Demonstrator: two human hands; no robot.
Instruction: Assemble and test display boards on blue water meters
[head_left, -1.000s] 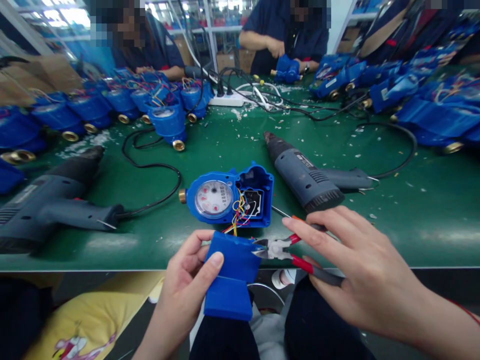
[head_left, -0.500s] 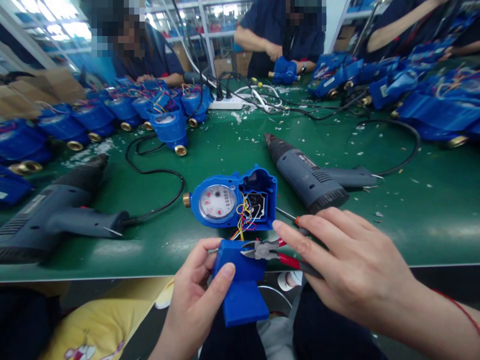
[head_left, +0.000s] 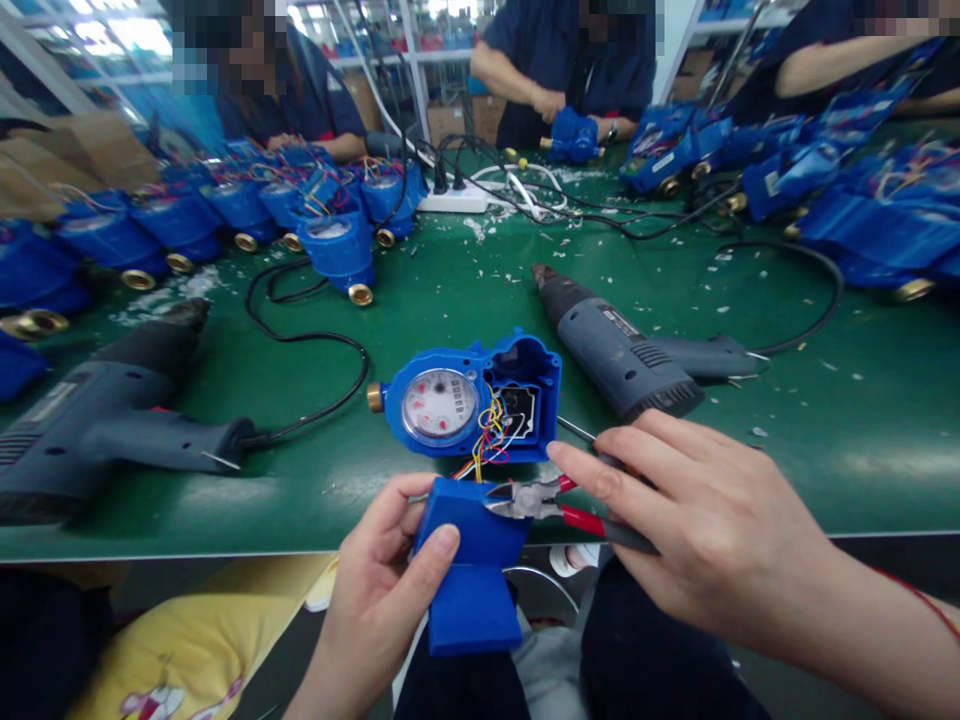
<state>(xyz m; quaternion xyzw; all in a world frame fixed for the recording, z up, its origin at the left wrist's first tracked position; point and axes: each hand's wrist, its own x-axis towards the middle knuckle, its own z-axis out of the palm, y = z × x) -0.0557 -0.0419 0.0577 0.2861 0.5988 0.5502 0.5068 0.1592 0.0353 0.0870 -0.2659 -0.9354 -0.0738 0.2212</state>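
My left hand (head_left: 386, 570) is closed around a blue plastic cover (head_left: 472, 565), held at the table's near edge. My right hand (head_left: 705, 525) grips red-handled cutting pliers (head_left: 559, 505); their jaws sit at the top of the cover, where coloured wires (head_left: 487, 435) run in. The wires lead from the open compartment of a blue water meter (head_left: 469, 400) with a round white dial, which lies on the green table (head_left: 450, 300) just beyond my hands. A small screwdriver (head_left: 585, 433) lies under my right fingers.
Two grey heat guns lie on the table, one at the left (head_left: 105, 410) and one right of the meter (head_left: 622, 350). Rows of blue meters (head_left: 247, 205) fill the far left and right. A white power strip (head_left: 454, 200) and black cables lie at the back. Other people work across the table.
My hands, the cover and the pliers have shifted slightly right and closer to the meter's wires. The pliers' jaws now rest at the cover's top edge.
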